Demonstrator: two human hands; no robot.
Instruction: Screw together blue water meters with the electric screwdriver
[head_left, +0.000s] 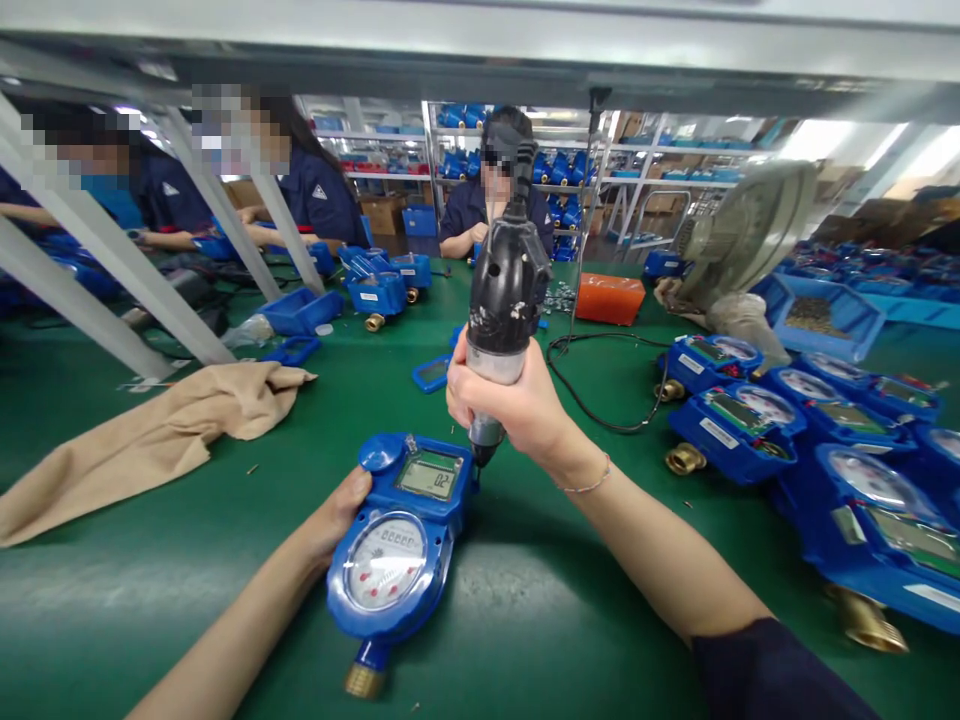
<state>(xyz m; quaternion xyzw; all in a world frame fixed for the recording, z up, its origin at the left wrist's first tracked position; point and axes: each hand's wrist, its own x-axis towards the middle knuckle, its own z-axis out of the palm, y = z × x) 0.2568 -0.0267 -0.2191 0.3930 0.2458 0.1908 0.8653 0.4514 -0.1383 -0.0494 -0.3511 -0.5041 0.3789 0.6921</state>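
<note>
A blue water meter (394, 540) with a white dial and a small display lies on the green table, its brass fitting toward me. My left hand (346, 505) grips the meter's left side, its fingertips hidden behind the housing. Wrapped round the grey collar of a black electric screwdriver (506, 290) is my right hand (502, 395). The screwdriver hangs upright, with its tip at the right edge of the meter, beside the display. Whether the tip touches a screw cannot be made out.
Several open blue meters (739, 430) stand at the right. A beige cloth (165, 430) lies left. Behind are a fan (750, 235), an orange box (609, 299), a black cable (600, 425) and a blue bin (821, 310). People sit across the table; slanted metal bars (120, 230) cross the left.
</note>
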